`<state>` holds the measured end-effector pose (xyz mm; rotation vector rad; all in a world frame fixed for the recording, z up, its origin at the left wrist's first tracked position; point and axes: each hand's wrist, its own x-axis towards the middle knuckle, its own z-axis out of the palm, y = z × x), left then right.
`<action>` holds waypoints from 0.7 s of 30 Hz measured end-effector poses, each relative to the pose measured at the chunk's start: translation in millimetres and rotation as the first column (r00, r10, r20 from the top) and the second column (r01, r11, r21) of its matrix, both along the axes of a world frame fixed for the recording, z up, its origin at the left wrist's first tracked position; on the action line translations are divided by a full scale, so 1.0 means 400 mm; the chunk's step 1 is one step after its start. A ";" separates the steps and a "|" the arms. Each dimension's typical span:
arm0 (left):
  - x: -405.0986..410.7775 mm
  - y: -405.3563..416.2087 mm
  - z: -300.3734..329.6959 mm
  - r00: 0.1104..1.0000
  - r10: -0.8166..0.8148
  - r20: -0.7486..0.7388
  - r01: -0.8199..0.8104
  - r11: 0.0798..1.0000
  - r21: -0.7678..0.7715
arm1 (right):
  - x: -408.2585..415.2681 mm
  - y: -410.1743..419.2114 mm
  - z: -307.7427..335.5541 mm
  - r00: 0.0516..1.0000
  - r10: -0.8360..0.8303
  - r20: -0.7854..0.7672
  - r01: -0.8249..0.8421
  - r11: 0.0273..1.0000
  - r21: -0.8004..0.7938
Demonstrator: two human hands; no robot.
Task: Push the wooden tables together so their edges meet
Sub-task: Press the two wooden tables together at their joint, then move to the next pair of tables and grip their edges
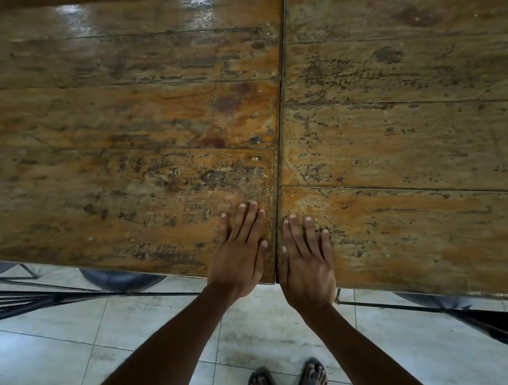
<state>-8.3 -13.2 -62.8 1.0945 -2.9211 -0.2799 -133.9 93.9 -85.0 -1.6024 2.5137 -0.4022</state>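
Two worn wooden tables fill the head view side by side. The left table and the right table touch along a thin dark seam that runs from the far edge to the near edge. My left hand lies flat, fingers together, on the near right corner of the left table. My right hand lies flat on the near left corner of the right table, just across the seam. Neither hand holds anything.
Pale floor tiles lie below the near edges. Black metal chair frames stand under the left table and under the right table. My feet in dark sandals stand close to the seam.
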 end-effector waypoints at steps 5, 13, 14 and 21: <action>-0.004 0.000 0.001 1.000 -0.001 0.029 -0.001 0.999 0.043 | -0.002 -0.005 0.000 1.000 0.021 0.018 -0.021 1.000 0.021; -0.010 0.016 0.169 0.952 -0.007 0.305 -0.039 0.989 0.145 | -0.018 -0.023 0.127 0.983 0.067 0.169 -0.114 0.952 0.285; 0.012 0.024 0.197 0.956 -0.005 0.292 -0.033 0.992 0.125 | -0.010 -0.035 0.161 0.980 0.054 0.193 -0.111 0.949 0.295; 0.315 -0.029 0.396 0.978 0.134 0.159 -0.125 0.990 -0.065 | 0.203 -0.137 0.411 0.971 0.200 0.133 -0.223 0.957 0.185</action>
